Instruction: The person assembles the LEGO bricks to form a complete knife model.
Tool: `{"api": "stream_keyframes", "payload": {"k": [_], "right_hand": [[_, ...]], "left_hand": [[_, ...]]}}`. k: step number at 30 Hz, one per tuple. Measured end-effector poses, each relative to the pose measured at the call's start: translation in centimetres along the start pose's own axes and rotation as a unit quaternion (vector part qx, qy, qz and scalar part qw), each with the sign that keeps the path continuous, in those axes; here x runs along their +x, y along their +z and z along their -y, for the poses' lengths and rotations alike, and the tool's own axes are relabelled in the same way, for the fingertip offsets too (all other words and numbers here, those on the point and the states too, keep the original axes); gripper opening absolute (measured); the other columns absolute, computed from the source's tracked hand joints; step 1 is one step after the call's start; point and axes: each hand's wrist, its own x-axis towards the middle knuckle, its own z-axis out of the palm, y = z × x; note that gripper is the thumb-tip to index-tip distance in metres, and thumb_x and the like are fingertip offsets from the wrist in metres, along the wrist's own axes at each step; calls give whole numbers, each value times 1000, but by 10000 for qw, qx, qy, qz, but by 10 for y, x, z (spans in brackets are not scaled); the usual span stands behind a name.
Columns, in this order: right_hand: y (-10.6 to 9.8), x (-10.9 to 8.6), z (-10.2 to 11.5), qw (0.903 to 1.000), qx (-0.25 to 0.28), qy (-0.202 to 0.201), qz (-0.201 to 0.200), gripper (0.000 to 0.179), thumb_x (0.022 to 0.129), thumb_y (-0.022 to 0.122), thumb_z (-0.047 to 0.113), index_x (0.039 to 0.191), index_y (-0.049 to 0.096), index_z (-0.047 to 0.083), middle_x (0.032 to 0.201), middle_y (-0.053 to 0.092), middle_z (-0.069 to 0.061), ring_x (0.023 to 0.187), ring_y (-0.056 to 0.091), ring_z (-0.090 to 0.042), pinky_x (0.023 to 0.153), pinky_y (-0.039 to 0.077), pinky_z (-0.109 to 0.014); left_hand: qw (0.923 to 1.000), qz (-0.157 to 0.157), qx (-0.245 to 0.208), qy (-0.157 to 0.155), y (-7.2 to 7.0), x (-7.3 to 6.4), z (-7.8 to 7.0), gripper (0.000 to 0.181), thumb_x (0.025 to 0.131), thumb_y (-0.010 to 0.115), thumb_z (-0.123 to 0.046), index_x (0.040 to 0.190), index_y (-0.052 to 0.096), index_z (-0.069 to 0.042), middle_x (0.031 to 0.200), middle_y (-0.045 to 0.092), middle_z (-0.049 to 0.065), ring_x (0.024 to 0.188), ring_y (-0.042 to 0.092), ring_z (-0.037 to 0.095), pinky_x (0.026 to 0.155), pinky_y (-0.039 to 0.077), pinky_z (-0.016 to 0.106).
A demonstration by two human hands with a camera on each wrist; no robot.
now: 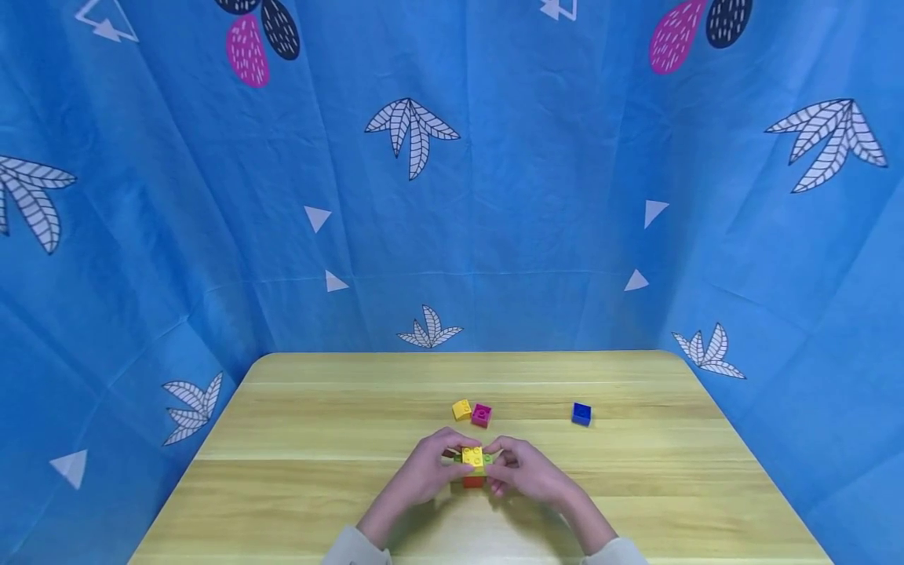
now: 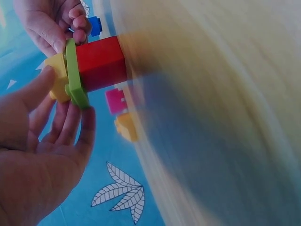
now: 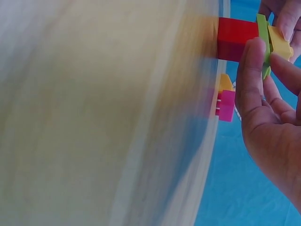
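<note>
A small stack of toy building bricks stands on the table near its front middle. At its base is a red brick (image 2: pixel 102 63), with a long thin green plate (image 2: pixel 75 77) across it. A yellow brick (image 1: pixel 472 455) sits on top, its studs facing up in the head view. My left hand (image 1: pixel 427 469) pinches the yellow brick, thumb on the near side and fingers at the far side. From the other side my right hand (image 1: pixel 531 471) holds the green plate's right end between thumb and fingers. Fingers partly hide both ends of the plate.
Behind the stack lie a yellow brick with a sloped side (image 1: pixel 461 410) and a magenta brick (image 1: pixel 481 416), close together. A blue brick (image 1: pixel 581 414) lies apart at the right. Blue patterned cloth (image 1: pixel 494 196) hangs around the wooden table (image 1: pixel 318 408).
</note>
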Motion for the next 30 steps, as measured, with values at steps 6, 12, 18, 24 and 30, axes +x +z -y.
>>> {"api": "stream_keyframes", "payload": {"k": [6, 12, 18, 24, 30], "right_hand": [[-2, 0, 0, 10000, 68, 11, -13, 35, 100, 65, 8, 131, 56, -7, 97, 71, -18, 83, 72, -26, 79, 66, -39], [-2, 0, -1, 9998, 167, 57, -2, 36, 99, 65, 7, 131, 56, -7, 97, 71, -17, 84, 73, -27, 81, 66, -41], [-3, -2, 0, 9997, 209, 115, -38, 35, 100, 65, 7, 130, 55, -7, 99, 71, -20, 85, 73, -27, 82, 66, -42], [-3, -1, 0, 9996, 252, 132, -22, 35, 99, 66, 8, 129, 56, -6, 99, 70, -18, 84, 73, -26, 82, 66, -42], [-2, 2, -1, 9995, 259, 183, -30, 34, 98, 68, 8, 127, 57, -6, 95, 70, -16, 82, 73, -26, 80, 66, -40]], "left_hand": [[9998, 76, 106, -163, -1, 3, -3, 35, 90, 79, -19, 124, 73, -24, 116, 68, -8, 111, 65, 18, 101, 58, 41], [9996, 98, 124, -239, -1, 3, -4, 35, 89, 79, -18, 123, 74, -22, 116, 68, -6, 112, 66, 20, 101, 58, 43], [9997, 77, -14, -220, 0, 4, -3, 34, 89, 80, -18, 122, 75, -23, 113, 68, -9, 112, 66, 20, 102, 58, 43], [9997, 55, -171, -168, 0, 3, -3, 35, 88, 81, -17, 121, 74, -21, 114, 69, -6, 112, 66, 22, 102, 58, 45], [9994, 80, -300, -129, -1, 0, -2, 34, 88, 80, -17, 121, 74, -20, 116, 69, -4, 113, 66, 23, 103, 58, 45]]}}
